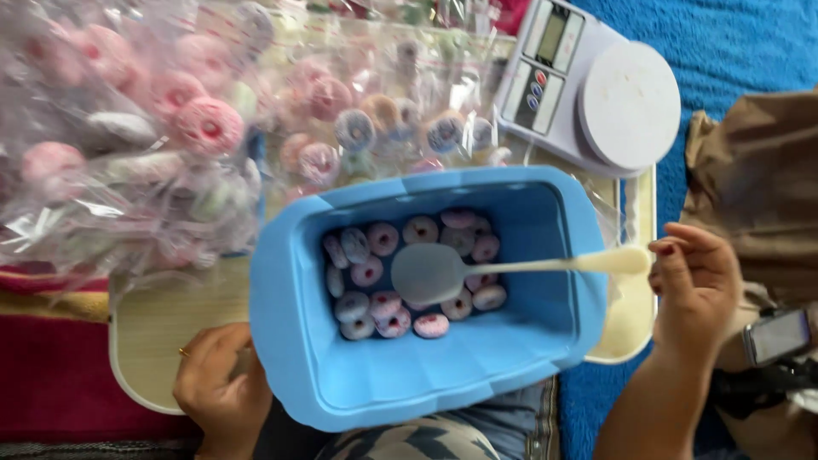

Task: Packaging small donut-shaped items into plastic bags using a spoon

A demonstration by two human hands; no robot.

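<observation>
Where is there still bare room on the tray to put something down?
One bare patch: the tray at its near left corner, between the blue tub, the left hand and the bags of rings. Beyond the tub it is crowded: bags and the scale. The right hand holds the spoon.

The clear plastic bags are blurring and glaring over the pink ring-shaped pieces inside while running off the top and left edges, the blue tub is hiding part of the left hand, and the white spoon is covering several small rings beneath.
</observation>
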